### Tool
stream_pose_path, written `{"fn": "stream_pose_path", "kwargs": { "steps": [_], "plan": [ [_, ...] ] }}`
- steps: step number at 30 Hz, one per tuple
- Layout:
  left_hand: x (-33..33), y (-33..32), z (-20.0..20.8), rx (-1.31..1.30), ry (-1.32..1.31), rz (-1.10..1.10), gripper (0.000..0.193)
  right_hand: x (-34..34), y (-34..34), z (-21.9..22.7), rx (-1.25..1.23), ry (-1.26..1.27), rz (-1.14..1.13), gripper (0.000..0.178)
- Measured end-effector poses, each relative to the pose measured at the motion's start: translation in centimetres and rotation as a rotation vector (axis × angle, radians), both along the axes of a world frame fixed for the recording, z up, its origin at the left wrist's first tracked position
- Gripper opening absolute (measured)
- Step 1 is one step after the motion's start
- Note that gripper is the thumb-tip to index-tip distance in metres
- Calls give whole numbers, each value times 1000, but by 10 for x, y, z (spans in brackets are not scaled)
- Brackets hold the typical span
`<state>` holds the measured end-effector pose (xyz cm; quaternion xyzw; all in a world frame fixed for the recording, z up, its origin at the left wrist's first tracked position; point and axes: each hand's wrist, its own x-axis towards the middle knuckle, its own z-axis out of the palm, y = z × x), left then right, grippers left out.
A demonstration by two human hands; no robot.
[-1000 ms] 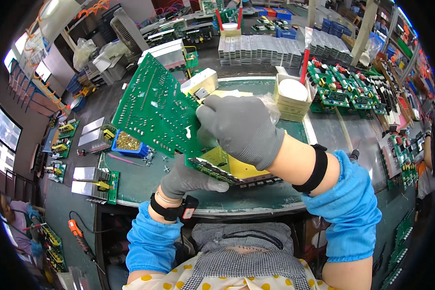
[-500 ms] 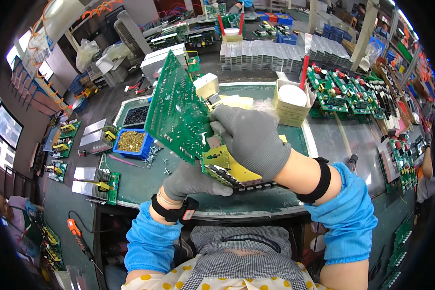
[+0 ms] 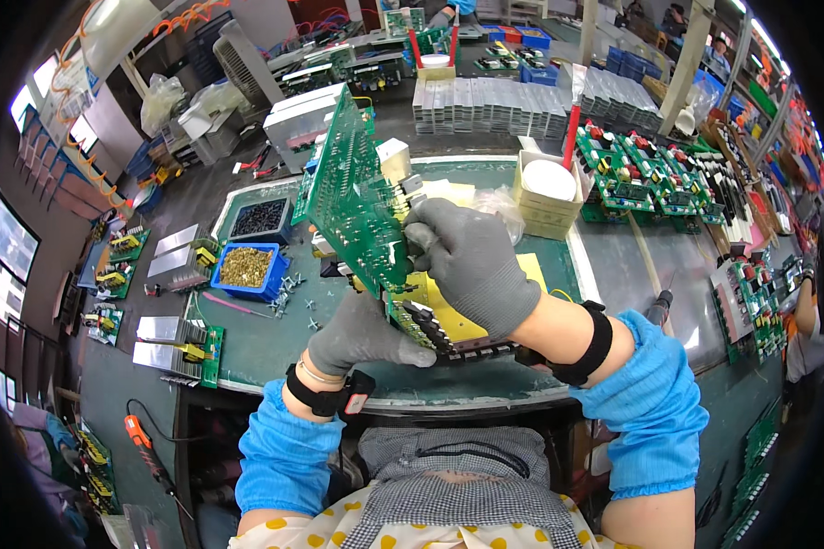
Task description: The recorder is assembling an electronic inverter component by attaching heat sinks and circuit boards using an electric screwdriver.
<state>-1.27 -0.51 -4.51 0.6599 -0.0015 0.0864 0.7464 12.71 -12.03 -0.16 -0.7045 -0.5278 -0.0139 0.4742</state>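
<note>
A large green circuit board (image 3: 350, 206) stands steeply tilted over the mat, its solder side toward me. My left hand (image 3: 366, 337), in a grey glove, grips its lower end, thumb stretched along a row of black parts (image 3: 419, 322). My right hand (image 3: 481, 270), gloved too, has its fingers curled closed at the board's right edge; its fingertips are partly hidden. Beneath the right hand lies a flat yellow piece (image 3: 533, 272) next to the row of black parts. Whether it is joined to the board I cannot tell.
Left of the board are a blue bin of brass-coloured small parts (image 3: 247, 267), a dark bin of black parts (image 3: 260, 220) and loose screws (image 3: 288, 288). A box with a white tub (image 3: 549, 183) and red-handled brush (image 3: 572, 128) stands right. Finished-looking boards (image 3: 645, 174) lie beyond.
The circuit board has turned more edge-on and its top has shifted right, so parts on its far side show at the left. My right hand has moved slightly with it.
</note>
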Motion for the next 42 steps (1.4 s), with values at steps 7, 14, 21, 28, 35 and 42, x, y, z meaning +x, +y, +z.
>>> {"fn": "stream_pose_path", "kwargs": {
  "steps": [7, 14, 21, 28, 35, 42],
  "plan": [
    [5, 2, -3, -15, -201, 133, 89, 4, -13, 10, 122, 48, 79, 6],
    [-4, 6, -10, 124, -9, 180, 79, 53, -77, 28, -161, 164, 155, 17],
    [-2, 2, -2, 223, -17, 183, 78, 74, -100, 3, -436, -317, 81, 19],
    [-2, -1, 5, 264, 9, 214, 70, 71, -98, 9, -539, 161, 98, 21],
    [-1, -2, 5, 301, -3, 208, 60, 75, -93, 6, -459, 197, 97, 15],
    [-1, -2, 4, 223, 32, 209, 60, 75, -85, -8, -431, 223, 85, 11]
  ]
}}
